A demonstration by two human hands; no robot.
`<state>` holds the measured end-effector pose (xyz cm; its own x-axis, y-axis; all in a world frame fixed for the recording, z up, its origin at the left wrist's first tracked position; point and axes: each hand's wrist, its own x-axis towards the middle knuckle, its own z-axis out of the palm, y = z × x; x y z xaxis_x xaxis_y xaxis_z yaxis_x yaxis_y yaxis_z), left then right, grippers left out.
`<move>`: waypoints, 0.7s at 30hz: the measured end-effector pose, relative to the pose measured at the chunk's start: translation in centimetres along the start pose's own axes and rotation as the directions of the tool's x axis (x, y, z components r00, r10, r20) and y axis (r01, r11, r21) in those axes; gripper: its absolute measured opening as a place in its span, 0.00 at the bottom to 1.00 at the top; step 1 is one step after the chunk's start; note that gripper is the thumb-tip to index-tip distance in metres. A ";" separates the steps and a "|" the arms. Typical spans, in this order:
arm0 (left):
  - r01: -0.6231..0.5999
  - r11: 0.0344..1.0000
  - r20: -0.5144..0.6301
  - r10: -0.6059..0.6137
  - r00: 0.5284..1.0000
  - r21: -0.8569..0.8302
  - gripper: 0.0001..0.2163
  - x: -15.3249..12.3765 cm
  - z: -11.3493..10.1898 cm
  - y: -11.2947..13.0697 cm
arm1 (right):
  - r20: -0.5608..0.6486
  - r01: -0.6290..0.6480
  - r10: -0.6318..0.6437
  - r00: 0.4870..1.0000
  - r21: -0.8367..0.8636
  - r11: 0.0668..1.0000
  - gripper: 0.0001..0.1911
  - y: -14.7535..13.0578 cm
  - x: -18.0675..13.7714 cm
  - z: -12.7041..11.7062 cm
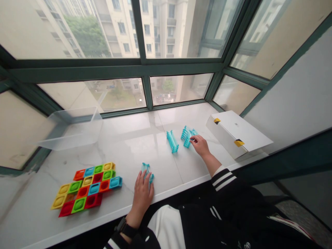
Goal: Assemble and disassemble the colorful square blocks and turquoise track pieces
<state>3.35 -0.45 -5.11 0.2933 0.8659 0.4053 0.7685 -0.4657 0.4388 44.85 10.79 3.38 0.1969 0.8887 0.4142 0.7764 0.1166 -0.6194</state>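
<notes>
A marble windowsill (135,138) carries everything here. A white box (238,133) sits at its right end, a clear plastic bin (75,128) at its left, and a multicoloured block of square tiles (86,188) lies near the left front. Three teal ribbed pieces lie between them. The middle piece (172,141) has its long axis pointing away from the person, tilted slightly left. The right hand (199,145) has its fingers (192,139) close together against the rightmost piece (188,136), which lies diagonally. The left hand (142,199) has its fingers (141,180) slightly spread beside the smallest piece (147,172), which points away from the person. Whether either hand grips its piece cannot be told.

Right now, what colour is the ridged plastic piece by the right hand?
The ridged plastic piece is turquoise, shown best in the head view.
</notes>
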 end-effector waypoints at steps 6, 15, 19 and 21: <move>-0.007 1.000 0.002 0.007 1.000 0.005 0.22 0.1 0.0 0.0 | -0.001 -0.001 0.001 1.000 -0.006 1.000 0.08 0.2 0.0 0.1; 0.000 1.000 0.001 0.000 1.000 -0.006 0.23 0.0 0.0 -0.1 | 0.003 -0.004 0.004 1.000 -0.005 1.000 0.06 0.5 0.0 0.4; 0.002 1.000 0.000 -0.002 1.000 -0.010 0.23 0.0 0.1 -0.1 | 0.007 -0.003 0.003 1.000 -0.005 1.000 0.07 0.5 0.1 0.4; 0.006 1.000 0.001 -0.006 1.000 -0.008 0.23 0.0 0.1 -0.1 | 0.011 -0.006 0.006 1.000 -0.003 1.000 0.07 0.5 0.1 0.4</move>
<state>3.33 -0.39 -5.19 0.2890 0.8689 0.4019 0.7655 -0.4619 0.4479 45.04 11.08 2.84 0.1949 0.8943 0.4027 0.7769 0.1099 -0.6200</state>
